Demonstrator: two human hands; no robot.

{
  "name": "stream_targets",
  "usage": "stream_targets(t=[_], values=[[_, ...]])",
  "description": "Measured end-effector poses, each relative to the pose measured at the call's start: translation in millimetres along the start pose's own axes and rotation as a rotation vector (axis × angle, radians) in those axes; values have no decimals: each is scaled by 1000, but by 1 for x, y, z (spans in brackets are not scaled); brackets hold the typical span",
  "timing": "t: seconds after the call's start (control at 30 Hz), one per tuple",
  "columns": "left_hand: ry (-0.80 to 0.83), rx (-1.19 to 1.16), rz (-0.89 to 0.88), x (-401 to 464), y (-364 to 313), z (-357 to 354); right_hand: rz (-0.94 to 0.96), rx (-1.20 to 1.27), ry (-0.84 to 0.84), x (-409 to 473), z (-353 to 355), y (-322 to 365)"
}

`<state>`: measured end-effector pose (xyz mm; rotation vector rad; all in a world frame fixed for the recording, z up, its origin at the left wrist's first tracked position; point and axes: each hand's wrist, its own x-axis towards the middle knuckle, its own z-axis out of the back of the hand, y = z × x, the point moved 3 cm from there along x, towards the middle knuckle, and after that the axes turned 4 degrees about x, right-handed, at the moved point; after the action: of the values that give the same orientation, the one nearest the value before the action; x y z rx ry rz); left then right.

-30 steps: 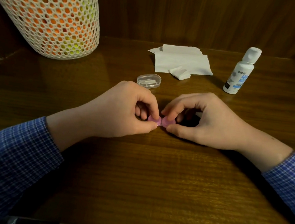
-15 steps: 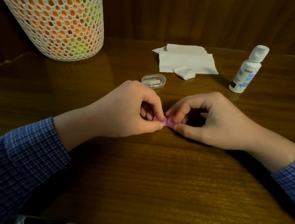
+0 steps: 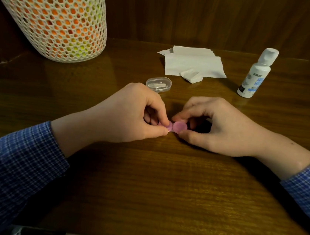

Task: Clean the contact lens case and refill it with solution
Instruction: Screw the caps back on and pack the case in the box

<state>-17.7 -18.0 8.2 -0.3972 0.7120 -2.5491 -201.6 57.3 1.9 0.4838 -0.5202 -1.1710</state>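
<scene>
We count one small pink plastic contact lens case with two round caps side by side, one white squeeze bottle of solution with a blue-and-white label, one small clear oval plastic box, one loose pile of white paper tissues, and one white perforated plastic basket.

Taking the lens case as our landmark: it lies low on the dark brown wooden worktop, between our two hands. Our left hand pinches the case's left cap between thumb and curled fingers, hiding most of it. Our right hand curls around the right cap, thumb below it and forefinger above it; that cap's flat pink top shows plainly. Both caps look to be on.

The clear box sits just behind the case and to its left, lid closed, with pale white pieces inside that we cannot identify. The tissues lie farther back, a little to the right, with a smaller folded piece at their front edge. The bottle stands upright far right and back of the case, cap closed. The basket stands far left and back, showing orange and yellow-green through its holes.

Wood panelling rises behind the worktop. Blue checked sleeves cover both forearms.
</scene>
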Motion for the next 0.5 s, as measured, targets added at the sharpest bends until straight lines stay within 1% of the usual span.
stream_targets(t=[0.1, 0.3, 0.4, 0.5], values=[[-2, -5, -4, 0, -1, 0, -19, -2, -7, 1, 0, -2], [5, -4, -9, 0, 0, 0, -12, -29, -86, 4, -5, -1], [-6, -10, -13, 0, 1, 0, 15, -58, -36, 4, -2, -1], [-8, -14, -12, -1, 2, 0, 31, -33, 4, 2, -1, -2]])
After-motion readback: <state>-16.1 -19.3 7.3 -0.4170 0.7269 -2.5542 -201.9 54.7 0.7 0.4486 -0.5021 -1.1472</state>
